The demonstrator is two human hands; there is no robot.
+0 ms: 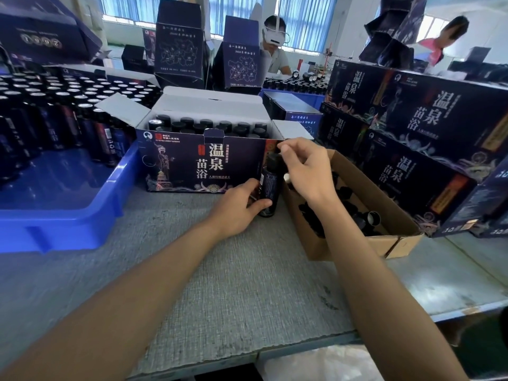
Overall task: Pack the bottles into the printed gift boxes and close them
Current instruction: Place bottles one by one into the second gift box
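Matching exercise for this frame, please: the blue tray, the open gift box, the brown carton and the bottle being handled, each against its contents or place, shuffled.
1 blue tray
2 open gift box
3 brown carton
4 bottle

a holds loose black caps
b upright on the table, left hand low on it, right hand at its cap
c far left, silver-topped bottles standing in it
d flaps up, rows of packed bottles inside

Pairs: 1-c, 2-d, 3-a, 4-b
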